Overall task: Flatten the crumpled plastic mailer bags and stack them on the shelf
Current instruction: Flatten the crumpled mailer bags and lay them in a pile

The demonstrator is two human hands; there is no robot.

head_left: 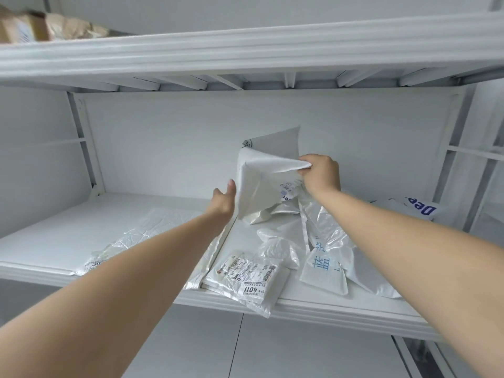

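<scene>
A white plastic mailer bag (259, 184) is lifted above the white shelf (313, 304), hanging in folds. My right hand (321, 173) pinches its upper right corner. My left hand (225, 200) holds its left edge, thumb up, with the fingers hidden behind the bag. A flattened mailer (163, 230) lies on the shelf to the left, partly under my left arm. Crumpled mailers lie to the right: one with a shipping label reading 4011 (245, 279) at the front edge, one with blue characters (327, 266), and silvery ones behind.
A white bag with blue lettering (420, 210) lies at the far right by the shelf upright. Another grey mailer (278, 143) leans on the back wall. The upper shelf (245, 47) carries brown packages (41, 28) at the left.
</scene>
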